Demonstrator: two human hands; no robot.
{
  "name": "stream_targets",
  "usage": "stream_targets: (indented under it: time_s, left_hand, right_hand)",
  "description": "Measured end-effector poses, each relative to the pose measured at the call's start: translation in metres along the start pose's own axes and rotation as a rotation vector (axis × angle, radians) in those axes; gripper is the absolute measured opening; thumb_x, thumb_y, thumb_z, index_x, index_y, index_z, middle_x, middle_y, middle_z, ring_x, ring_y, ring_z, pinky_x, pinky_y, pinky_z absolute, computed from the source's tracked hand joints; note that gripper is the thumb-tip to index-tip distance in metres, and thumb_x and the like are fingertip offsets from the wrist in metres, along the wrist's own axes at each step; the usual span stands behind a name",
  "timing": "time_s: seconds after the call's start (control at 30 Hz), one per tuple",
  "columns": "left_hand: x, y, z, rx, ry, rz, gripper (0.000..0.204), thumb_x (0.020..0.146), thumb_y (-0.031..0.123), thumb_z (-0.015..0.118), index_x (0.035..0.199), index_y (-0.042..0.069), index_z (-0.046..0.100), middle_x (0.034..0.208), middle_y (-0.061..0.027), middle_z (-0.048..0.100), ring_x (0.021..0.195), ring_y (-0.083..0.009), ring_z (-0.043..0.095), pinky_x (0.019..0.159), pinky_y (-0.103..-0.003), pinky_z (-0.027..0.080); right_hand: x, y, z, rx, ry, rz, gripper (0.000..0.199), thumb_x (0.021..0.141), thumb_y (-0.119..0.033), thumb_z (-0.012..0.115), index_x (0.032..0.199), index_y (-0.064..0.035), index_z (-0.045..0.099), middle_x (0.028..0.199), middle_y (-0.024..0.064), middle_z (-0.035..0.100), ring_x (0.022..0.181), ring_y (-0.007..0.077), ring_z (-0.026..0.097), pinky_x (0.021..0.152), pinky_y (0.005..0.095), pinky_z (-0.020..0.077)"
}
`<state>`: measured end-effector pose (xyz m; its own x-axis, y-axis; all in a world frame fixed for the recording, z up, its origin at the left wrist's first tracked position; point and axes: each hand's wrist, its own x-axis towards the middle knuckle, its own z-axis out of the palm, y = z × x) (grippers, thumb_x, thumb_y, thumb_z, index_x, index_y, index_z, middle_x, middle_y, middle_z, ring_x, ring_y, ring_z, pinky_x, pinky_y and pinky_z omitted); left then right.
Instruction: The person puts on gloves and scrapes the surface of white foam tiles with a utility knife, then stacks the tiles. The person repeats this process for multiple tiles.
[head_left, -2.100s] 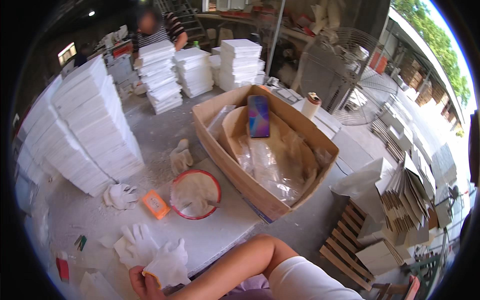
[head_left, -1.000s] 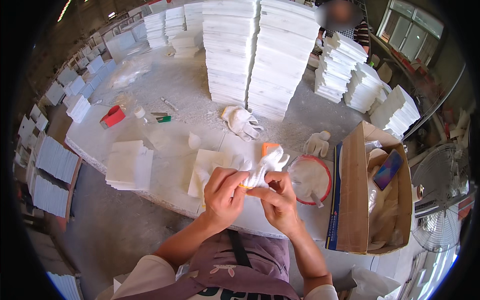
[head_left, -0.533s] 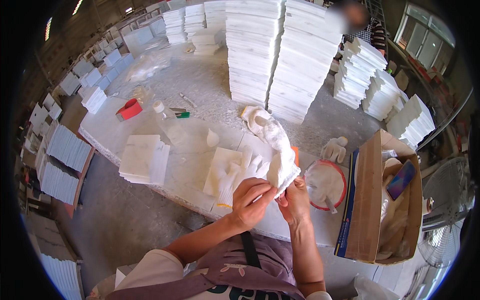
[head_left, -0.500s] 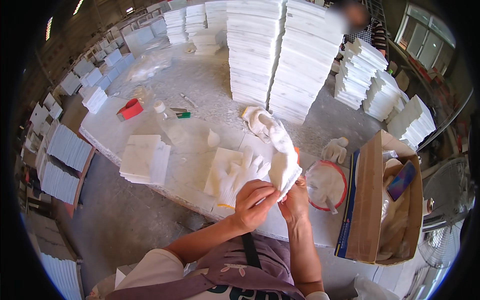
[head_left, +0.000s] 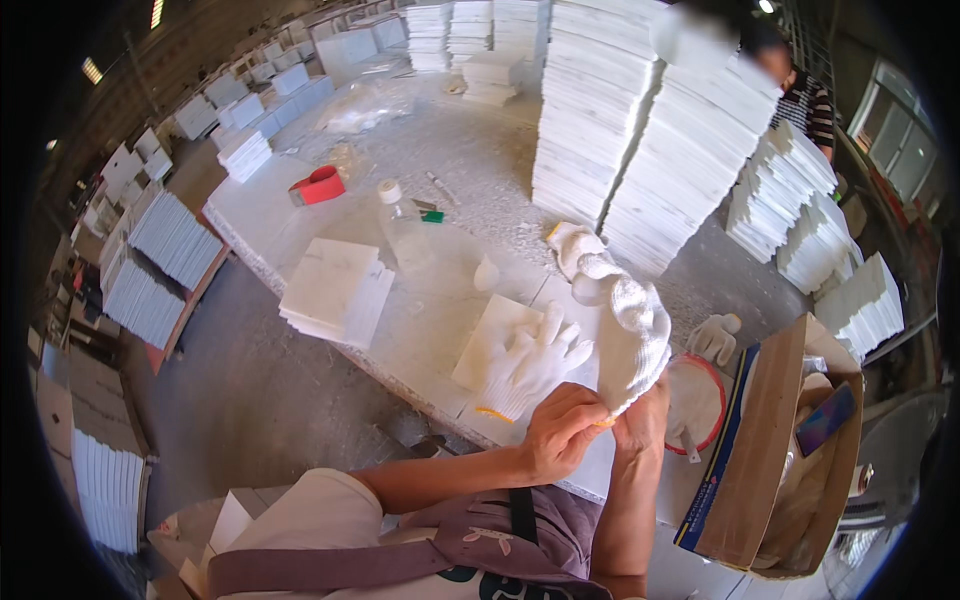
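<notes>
A white knit work glove point(head_left: 635, 340) hangs upright between my hands, its yellow-edged cuff at the bottom. My left hand point(head_left: 565, 430) pinches that cuff edge between thumb and fingers. On the cuff's other side is my right hand point(head_left: 640, 420), closed around it; its fingertips are hidden behind the fabric. Left of them, a second white glove point(head_left: 530, 365) with an orange cuff edge lies flat, partly over a white marble tile point(head_left: 483, 345). Just behind the held glove, another white glove point(head_left: 580, 250) lies crumpled, partly covered.
Right of my hands are a red-rimmed bowl of white powder point(head_left: 690, 390), a glove point(head_left: 712, 338) and a cardboard box point(head_left: 745, 450) holding a phone point(head_left: 825, 418). Leftward sit stacked tiles point(head_left: 335, 285), a bottle point(head_left: 402, 225) and red tape point(head_left: 318, 185). Tall slab stacks point(head_left: 590, 110) stand ahead; a person point(head_left: 805, 105) is behind.
The view has shifted left, so the scene sits farther right and lower. The held glove now hangs longer and fuller above my hands, and my left hand has its cuff edge.
</notes>
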<state>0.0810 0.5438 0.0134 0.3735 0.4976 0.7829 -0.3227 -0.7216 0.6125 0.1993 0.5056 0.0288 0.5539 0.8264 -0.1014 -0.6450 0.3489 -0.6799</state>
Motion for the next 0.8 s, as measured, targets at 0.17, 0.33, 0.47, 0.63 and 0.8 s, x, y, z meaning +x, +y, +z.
stream_targets:
  time_s: [0.17, 0.33, 0.47, 0.63, 0.8]
  left_hand:
    - [0.008, 0.005, -0.007, 0.05, -0.024, 0.018, 0.015, 0.086, 0.0, 0.07, 0.098, 0.0, 0.061, 0.085, -0.012, 0.063, 0.076, -0.0305, 0.059, 0.071, -0.039, 0.047]
    - [0.018, 0.013, -0.022, 0.052, -0.134, 0.014, 0.02, 0.082, -0.004, 0.07, 0.101, 0.001, 0.064, 0.086, -0.0102, 0.059, 0.079, -0.0298, 0.057, 0.072, -0.041, 0.045]
    - [0.023, 0.01, -0.02, 0.062, -0.098, -0.008, 0.022, 0.083, -0.002, 0.07, 0.104, 0.001, 0.067, 0.087, -0.0105, 0.06, 0.079, -0.0288, 0.057, 0.073, -0.042, 0.046]
    - [0.025, 0.007, -0.021, 0.145, -0.105, -0.016, 0.017, 0.084, 0.001, 0.069, 0.101, 0.003, 0.065, 0.086, -0.0091, 0.059, 0.075, -0.0294, 0.058, 0.066, -0.038, 0.046]
    - [0.022, 0.01, -0.021, 0.118, -0.206, -0.052, 0.017, 0.084, 0.002, 0.068, 0.1, 0.005, 0.061, 0.084, -0.0087, 0.055, 0.075, -0.0311, 0.055, 0.064, -0.04, 0.044]
  right_hand:
    - [0.033, 0.023, -0.006, -0.401, 0.046, -0.215, 0.038, 0.094, -0.002, 0.06, 0.131, -0.0067, 0.051, 0.107, 0.0015, 0.059, 0.087, 0.01, 0.059, 0.069, 0.0241, 0.0499]
    - [0.02, 0.021, -0.012, -0.244, -0.097, 0.021, 0.027, 0.097, -0.011, 0.061, 0.121, -0.0012, 0.058, 0.108, 0.0068, 0.064, 0.091, 0.016, 0.064, 0.074, 0.0307, 0.0559]
    - [0.014, 0.018, -0.009, -0.19, -0.179, 0.082, 0.037, 0.095, -0.015, 0.064, 0.129, -0.001, 0.056, 0.12, 0.0118, 0.063, 0.102, 0.0219, 0.065, 0.085, 0.0361, 0.0574]
    - [0.016, 0.033, -0.021, 0.006, -0.294, -0.037, 0.05, 0.094, -0.022, 0.067, 0.138, -0.0043, 0.051, 0.128, 0.0121, 0.062, 0.112, 0.0251, 0.063, 0.096, 0.0391, 0.0531]
    - [0.016, 0.032, -0.034, 0.133, -0.444, -0.017, 0.043, 0.099, -0.022, 0.059, 0.138, -0.0052, 0.051, 0.13, 0.0101, 0.061, 0.115, 0.0267, 0.06, 0.099, 0.0417, 0.0494]
